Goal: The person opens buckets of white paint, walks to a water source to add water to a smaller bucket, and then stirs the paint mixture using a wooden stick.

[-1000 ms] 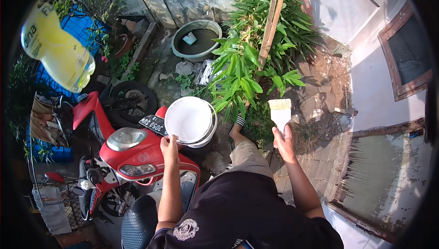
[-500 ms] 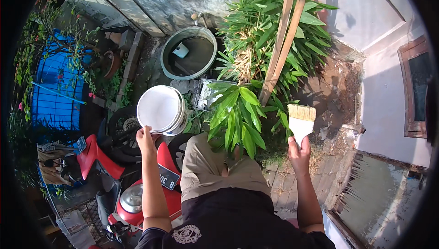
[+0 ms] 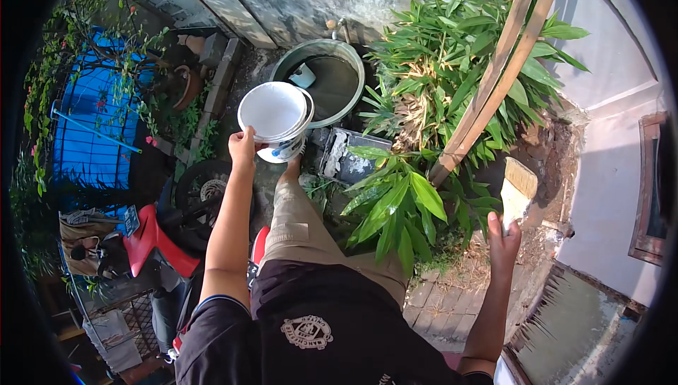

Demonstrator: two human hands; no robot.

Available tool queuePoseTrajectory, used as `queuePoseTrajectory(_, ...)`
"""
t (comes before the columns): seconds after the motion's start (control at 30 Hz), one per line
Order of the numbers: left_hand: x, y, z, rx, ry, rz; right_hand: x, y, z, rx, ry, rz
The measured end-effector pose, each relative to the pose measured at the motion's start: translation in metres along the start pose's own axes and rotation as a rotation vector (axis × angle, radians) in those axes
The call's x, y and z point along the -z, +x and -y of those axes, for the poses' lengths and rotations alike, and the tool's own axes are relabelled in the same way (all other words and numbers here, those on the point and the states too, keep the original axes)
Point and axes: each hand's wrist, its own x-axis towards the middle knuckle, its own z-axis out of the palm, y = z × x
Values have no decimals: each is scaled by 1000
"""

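My left hand (image 3: 242,150) is closed on the near rim of a white plastic bucket (image 3: 274,111). Double rims suggest one bucket nested in another; the visible inside is white. A wide paintbrush (image 3: 519,186) with pale bristles and a white body stands bristles up in my right hand (image 3: 503,244), its handle gripped near the thumb. Just beyond the bucket is a round grey-green basin (image 3: 361,80) of dark water, with a small white dipper (image 3: 304,75) in it. Right of the bucket, a dark rectangular container (image 3: 353,157) smeared with white lies on the ground.
A tap (image 3: 332,25) juts from the back wall. Leafy plants (image 3: 452,67) and two leaning wooden planks (image 3: 494,81) stand right of the basin. At left are a red motorcycle (image 3: 166,244), a potted plant (image 3: 189,88) and a blue sheet (image 3: 92,131). A window (image 3: 646,187) is at right.
I have stepped forward, one leg stretched toward the basin. The bucket has moved nearer the basin and overlaps its edge in view. The brush has shifted right and turned a little.
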Motion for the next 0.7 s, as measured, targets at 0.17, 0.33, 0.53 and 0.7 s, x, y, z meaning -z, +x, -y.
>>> queuePoseTrajectory(0.17, -44, 109, 43, 95, 81, 152, -112, 58, 61, 81, -54, -42)
queuePoseTrajectory(0.33, -86, 234, 115, -26, 317, 85, -297, 168, 71, 69, 38, 23)
queuePoseTrajectory(0.53, -170, 343, 116, 51, 451, 329, -493, 331, 102, 406, -359, 26)
queuePoseTrajectory(0.7, -217, 401, 129, 145, 288, 357, -631, 455, 92, 504, -641, 42)
